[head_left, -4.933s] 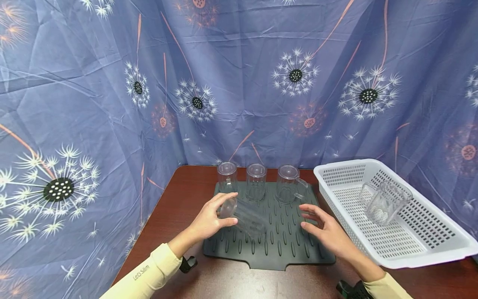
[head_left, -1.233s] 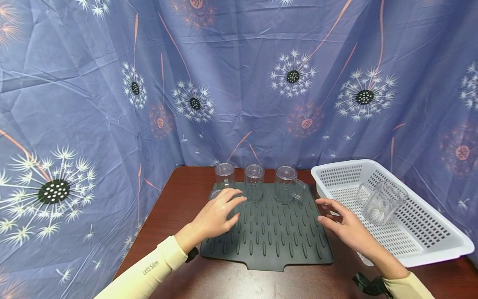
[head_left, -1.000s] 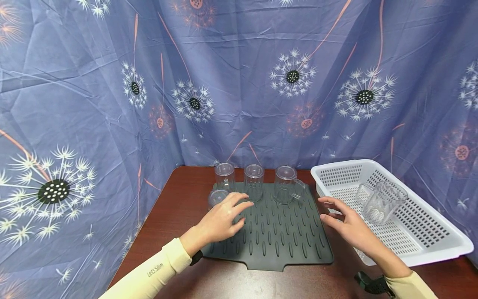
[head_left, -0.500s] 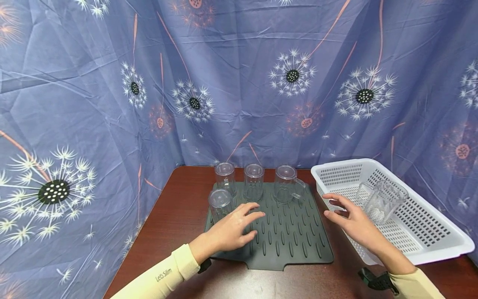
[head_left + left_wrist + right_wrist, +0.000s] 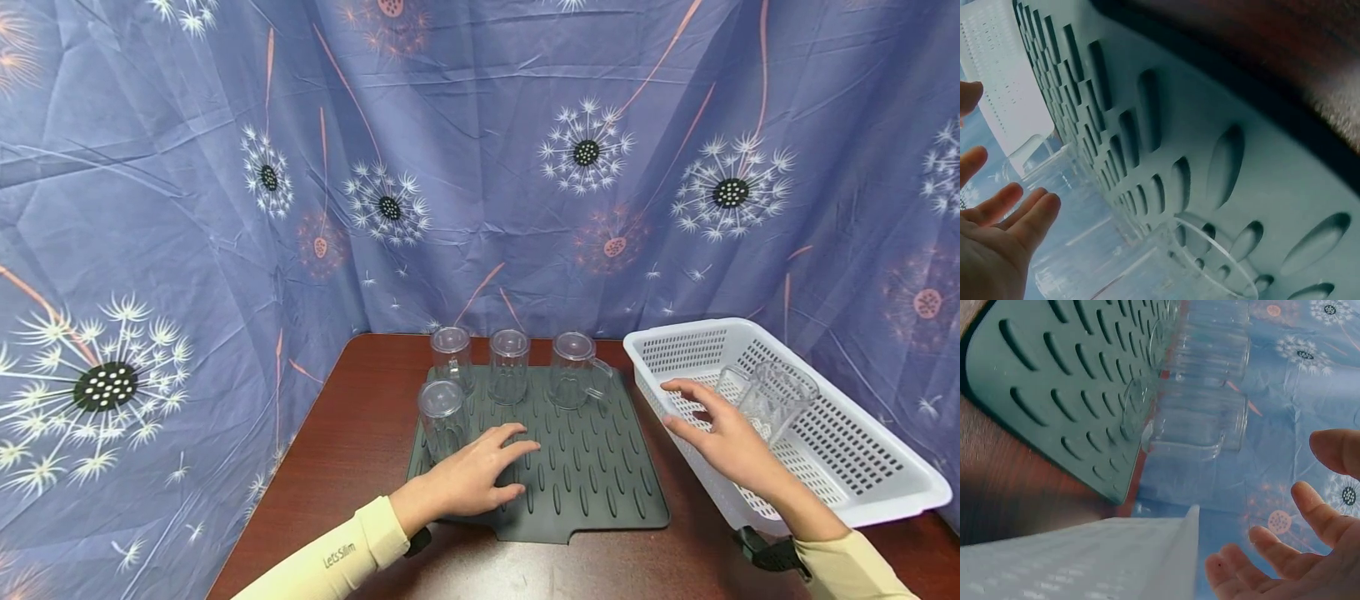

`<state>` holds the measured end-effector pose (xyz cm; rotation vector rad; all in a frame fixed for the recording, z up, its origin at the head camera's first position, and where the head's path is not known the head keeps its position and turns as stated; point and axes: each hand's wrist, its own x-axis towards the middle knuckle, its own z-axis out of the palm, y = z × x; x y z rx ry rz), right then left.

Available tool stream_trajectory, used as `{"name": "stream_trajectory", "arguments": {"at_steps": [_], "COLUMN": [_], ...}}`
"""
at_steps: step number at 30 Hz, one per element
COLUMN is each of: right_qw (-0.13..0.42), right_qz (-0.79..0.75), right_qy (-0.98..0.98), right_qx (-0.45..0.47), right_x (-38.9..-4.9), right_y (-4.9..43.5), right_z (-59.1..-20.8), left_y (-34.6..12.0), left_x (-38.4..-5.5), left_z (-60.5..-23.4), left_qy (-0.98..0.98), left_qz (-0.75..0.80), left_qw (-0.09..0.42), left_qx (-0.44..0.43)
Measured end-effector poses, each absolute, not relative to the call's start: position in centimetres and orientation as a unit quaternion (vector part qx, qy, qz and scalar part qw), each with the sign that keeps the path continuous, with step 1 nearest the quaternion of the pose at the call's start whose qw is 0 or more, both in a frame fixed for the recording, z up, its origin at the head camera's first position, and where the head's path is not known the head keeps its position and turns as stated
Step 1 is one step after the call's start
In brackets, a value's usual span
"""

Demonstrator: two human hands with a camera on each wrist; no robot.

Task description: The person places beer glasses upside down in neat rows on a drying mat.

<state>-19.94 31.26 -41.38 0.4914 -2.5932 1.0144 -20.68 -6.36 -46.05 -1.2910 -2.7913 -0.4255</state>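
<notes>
My left hand [image 5: 472, 475] hovers over the dark green drying mat [image 5: 600, 467], fingers spread and holding nothing. Just beyond it a clear glass mug [image 5: 441, 410] stands upside down at the mat's left side. Behind that, a row of upturned glass mugs lines the mat's far edge: a left one [image 5: 452, 354], a middle one [image 5: 510, 367] and a right one [image 5: 573, 371] with its handle to the right. My right hand [image 5: 731, 442], also empty with fingers parted, is over the near left rim of the white basket [image 5: 675, 367]. Inside the basket a glass mug [image 5: 783, 396] lies tilted, partly hidden by that hand.
A brown wooden table [image 5: 330, 417] carries the mat and the basket. Blue curtain [image 5: 480, 167] with dandelion prints hangs close behind and to the left. In the right wrist view, the basket's raised wall [image 5: 1147, 550] stands beside the mat.
Earlier my left hand held a mug tilted over the mat; that mug now stands upside down, released. The left hand has drawn back toward me and rightward; the right hand has moved right over the basket.
</notes>
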Motion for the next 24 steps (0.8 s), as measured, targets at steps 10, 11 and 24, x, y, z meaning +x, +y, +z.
{"name": "stream_trajectory", "arguments": {"at_steps": [10, 11, 24], "right_qw": [0.172, 0.174, 0.172], "right_qz": [0.315, 0.313, 0.304], "right_qy": [-0.915, -0.915, -0.914], "right_qx": [0.183, 0.186, 0.205], "right_x": [-20.5, -20.6, -21.0], "right_y": [32.3, 32.3, 33.5], "right_z": [-40.6, -40.5, -39.3], "left_y": [-5.7, -5.7, -5.5], "left_x": [-20.7, -20.7, -20.6], "left_z": [-47.4, -47.5, -48.3], "left_qy": [-0.909, -0.910, -0.915], "left_qz": [-0.137, -0.134, -0.109], "left_qw": [-0.053, -0.056, -0.110], "left_qx": [-0.390, -0.388, -0.373]}}
